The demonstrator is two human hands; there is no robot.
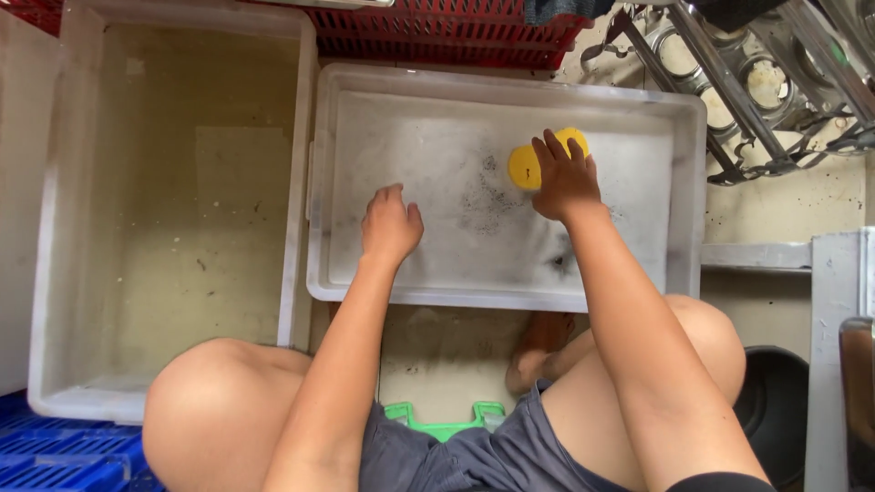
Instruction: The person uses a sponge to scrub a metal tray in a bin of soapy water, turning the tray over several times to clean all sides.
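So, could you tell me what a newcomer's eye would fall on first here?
The yellow sponge under the right hand, pressed on the grimy floor of the shallow white tray at centre. The left hand rests flat in the same tray. A deeper tub of murky water sits left.

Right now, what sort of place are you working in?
Probably a back-of-kitchen washing area on the floor: a shallow white tub being scrubbed with a yellow sponge, a deeper tub beside it, stacked plastic crates.
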